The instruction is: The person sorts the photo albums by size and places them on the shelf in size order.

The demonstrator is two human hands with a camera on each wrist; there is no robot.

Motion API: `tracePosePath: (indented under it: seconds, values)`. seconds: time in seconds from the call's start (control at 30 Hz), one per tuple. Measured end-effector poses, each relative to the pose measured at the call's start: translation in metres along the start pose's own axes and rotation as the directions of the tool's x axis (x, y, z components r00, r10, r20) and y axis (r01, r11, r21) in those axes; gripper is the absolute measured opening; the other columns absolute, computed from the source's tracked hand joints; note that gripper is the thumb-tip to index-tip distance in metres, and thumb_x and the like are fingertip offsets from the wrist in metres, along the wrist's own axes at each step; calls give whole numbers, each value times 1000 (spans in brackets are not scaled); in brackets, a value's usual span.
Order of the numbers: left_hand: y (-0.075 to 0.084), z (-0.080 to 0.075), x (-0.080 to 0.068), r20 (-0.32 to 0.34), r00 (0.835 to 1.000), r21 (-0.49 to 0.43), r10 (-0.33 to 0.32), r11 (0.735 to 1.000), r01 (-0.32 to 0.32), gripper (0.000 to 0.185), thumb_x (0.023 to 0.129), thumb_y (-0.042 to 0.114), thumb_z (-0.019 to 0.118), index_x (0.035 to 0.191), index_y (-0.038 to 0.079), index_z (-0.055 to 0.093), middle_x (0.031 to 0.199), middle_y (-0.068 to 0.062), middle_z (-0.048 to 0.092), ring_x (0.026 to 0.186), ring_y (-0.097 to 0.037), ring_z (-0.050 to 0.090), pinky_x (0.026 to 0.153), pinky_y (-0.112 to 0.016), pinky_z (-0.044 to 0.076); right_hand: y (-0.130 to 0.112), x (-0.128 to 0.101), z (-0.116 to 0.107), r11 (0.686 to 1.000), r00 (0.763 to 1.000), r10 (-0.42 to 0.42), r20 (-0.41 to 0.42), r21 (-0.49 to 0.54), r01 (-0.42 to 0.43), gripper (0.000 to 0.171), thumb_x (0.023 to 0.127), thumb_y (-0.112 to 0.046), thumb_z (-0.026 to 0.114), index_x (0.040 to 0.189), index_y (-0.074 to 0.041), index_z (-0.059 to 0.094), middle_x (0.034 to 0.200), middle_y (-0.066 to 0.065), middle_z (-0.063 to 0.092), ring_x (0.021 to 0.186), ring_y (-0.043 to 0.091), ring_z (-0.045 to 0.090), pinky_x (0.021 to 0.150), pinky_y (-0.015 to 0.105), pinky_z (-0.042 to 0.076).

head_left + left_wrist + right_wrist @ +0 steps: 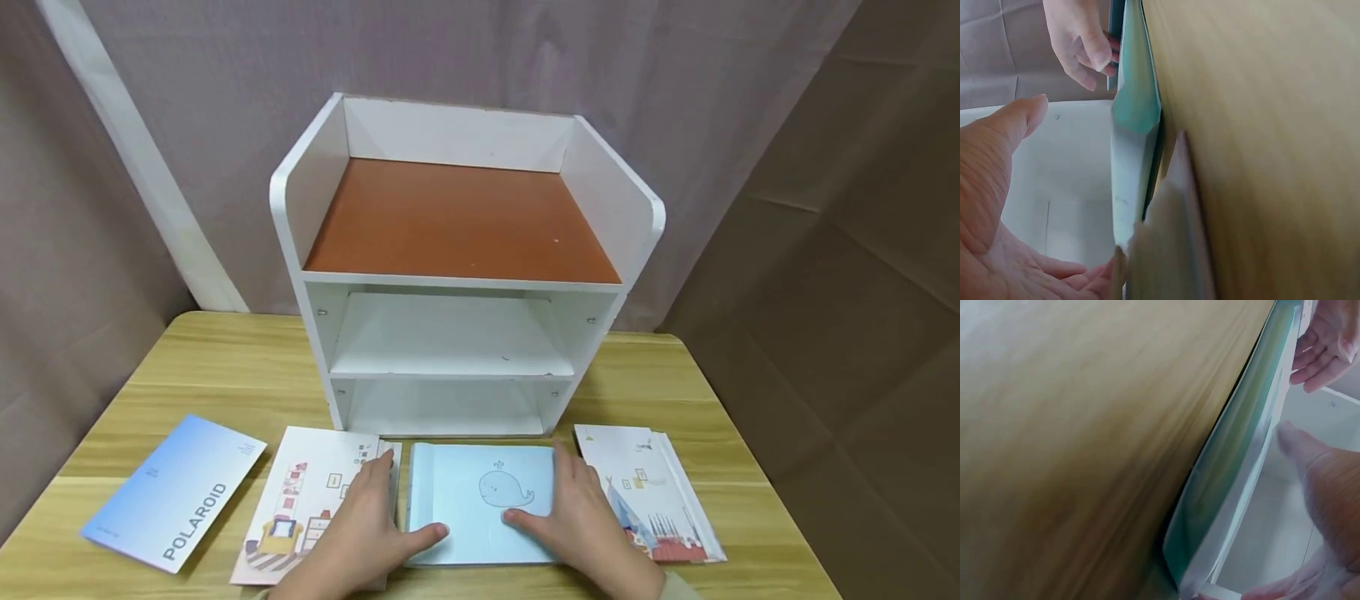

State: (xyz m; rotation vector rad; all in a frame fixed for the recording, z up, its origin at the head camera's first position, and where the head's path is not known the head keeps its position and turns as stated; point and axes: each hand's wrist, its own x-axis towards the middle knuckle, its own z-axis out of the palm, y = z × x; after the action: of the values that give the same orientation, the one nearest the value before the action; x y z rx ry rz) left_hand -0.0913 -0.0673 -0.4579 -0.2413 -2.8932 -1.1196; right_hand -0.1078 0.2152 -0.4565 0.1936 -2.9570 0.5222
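Pale-blue whale book (483, 504) flat, spine left, fingers (517, 518) of both hands gripping its sides.

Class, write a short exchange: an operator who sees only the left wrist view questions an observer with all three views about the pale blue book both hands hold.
Operator: What is on the book's cover?
Observer: The head view shows a line-drawn whale on the blue book.
Operator: What lies farther out past my left hand?
Observer: A blue booklet printed POLAROID lies flat near the left end of the table.
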Motion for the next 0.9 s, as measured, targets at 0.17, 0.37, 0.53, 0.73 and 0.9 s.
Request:
tracePosePath:
  seconds: [0.17, 0.37, 0.53, 0.73, 0.9]
  values:
    - [2, 3, 0, 58, 998, -56, -18, 998, 22, 122, 64, 69, 76, 143, -12, 30, 139, -31, 41, 131, -41, 39, 105, -53, 36, -3, 0, 1, 1000, 1000, 1, 29, -24, 0, 128, 59, -68, 80, 143, 13, 27, 126, 36, 48, 117, 48, 46, 100, 53, 40]
    - [3, 5, 2, 98, 995, -140, 9, 990, 4, 110, 67, 65, 78, 139, -7, 36, 127, -20, 51, 117, -30, 49, 100, -49, 42, -4, 0, 2, 1000, 998, 1, 57, -29, 1, 127, 60, -71, 77, 141, 14, 28, 121, 36, 50, 113, 49, 47, 97, 54, 42]
    - [4, 5, 7, 164, 986, -233, 35, 972, 4, 92, 71, 58, 79, 130, -3, 44, 109, -8, 55, 98, -19, 52, 87, -43, 48, -5, 0, 5, 998, 997, 4, 77, -67, 2, 128, 59, -74, 73, 139, 14, 30, 121, 37, 49, 110, 49, 46, 96, 54, 42]
    - [4, -1, 14, 234, 971, -458, -43, 876, 149, 80, 77, 32, 82, 130, -13, 43, 106, -13, 55, 91, -21, 56, 78, -31, 53, -6, 1, 9, 994, 998, -15, 65, -109, 22, 124, 60, -70, 74, 137, 17, 32, 120, 40, 47, 108, 51, 45, 96, 54, 41]
    - [4, -5, 14, 269, 960, -560, -75, 799, 219, 73, 80, 23, 80, 131, -15, 44, 106, -13, 58, 95, -22, 55, 80, -30, 52, -7, 0, 9, 994, 997, -15, 75, -103, 23, 122, 61, -69, 74, 136, 18, 33, 121, 41, 46, 109, 53, 44, 97, 55, 41]
